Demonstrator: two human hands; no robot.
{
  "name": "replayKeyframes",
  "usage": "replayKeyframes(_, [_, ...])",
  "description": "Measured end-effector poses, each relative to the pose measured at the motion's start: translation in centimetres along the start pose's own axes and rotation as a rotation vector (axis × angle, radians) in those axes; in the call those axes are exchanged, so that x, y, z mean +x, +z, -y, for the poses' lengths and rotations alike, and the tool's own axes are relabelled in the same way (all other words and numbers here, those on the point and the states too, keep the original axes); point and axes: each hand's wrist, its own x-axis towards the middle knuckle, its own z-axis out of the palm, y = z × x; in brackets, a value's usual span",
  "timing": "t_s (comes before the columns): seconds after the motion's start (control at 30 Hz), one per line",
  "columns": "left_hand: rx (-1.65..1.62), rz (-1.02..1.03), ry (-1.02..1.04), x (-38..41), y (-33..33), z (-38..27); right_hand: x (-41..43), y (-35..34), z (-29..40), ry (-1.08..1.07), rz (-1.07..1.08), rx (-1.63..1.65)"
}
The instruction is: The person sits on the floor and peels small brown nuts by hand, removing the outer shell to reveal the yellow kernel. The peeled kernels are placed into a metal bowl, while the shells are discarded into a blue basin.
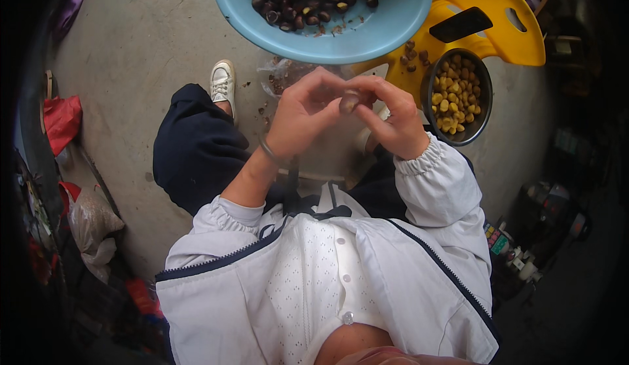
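Observation:
A brown chestnut point(349, 102) is pinched between the fingertips of my left hand point(305, 108) and my right hand point(390, 108), above my lap. Both thumbs press against it, and part of its surface looks paler. Ahead of my hands is a light-blue plastic basin point(324, 53) with many dark unpeeled chestnuts point(314, 1) in it. To the right of my right hand, a dark round pot point(484, 114) holds peeled yellow chestnuts point(454, 92). A clear plastic bag with brown shell scraps point(290, 72) lies partly hidden beneath the basin and behind my left hand.
A yellow plastic chair point(516, 35) at upper right carries a black phone point(461, 24) and several loose chestnuts point(412, 58). Shell bits dot the concrete floor point(147, 35). A tied, filled plastic bag point(93, 222) and a red bag point(63, 119) are at the left.

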Motion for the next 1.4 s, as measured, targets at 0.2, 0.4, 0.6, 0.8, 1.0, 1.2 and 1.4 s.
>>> replayKeyframes(0.2, [0.363, -0.034, 0.03, -0.1, -0.2, 0.6, 0.0, -0.1, 0.1, -0.043, 0.038, -0.147])
replayKeyframes(0.4, [0.299, -0.159, 0.073, -0.1, -0.7, 1.6, -0.4, 0.3, 0.1, 0.002, -0.088, -0.061])
replayKeyframes(0.6, [0.741, -0.214, 0.302, 0.6, -0.2, 0.8, 0.0, 0.4, 0.0, 0.049, -0.141, 0.003])
replayKeyframes(0.8, [0.6, -0.175, 0.218, 0.3, 0.3, 0.4, 0.0, 0.9, -0.6, 0.005, -0.165, 0.015])
replayKeyframes(1.0, [0.257, -0.109, 0.085, 0.1, 0.1, 0.3, -0.1, 0.5, -0.2, 0.024, -0.137, 0.177])
replayKeyframes(1.2, [0.219, -0.126, 0.152, 0.2, -0.1, 0.7, 0.1, 0.1, 0.4, 0.031, -0.139, 0.115])
replayKeyframes(1.4, [0.634, -0.166, 0.356, 0.2, 0.0, -0.4, 0.0, 0.1, 0.2, -0.034, -0.1, -0.071])
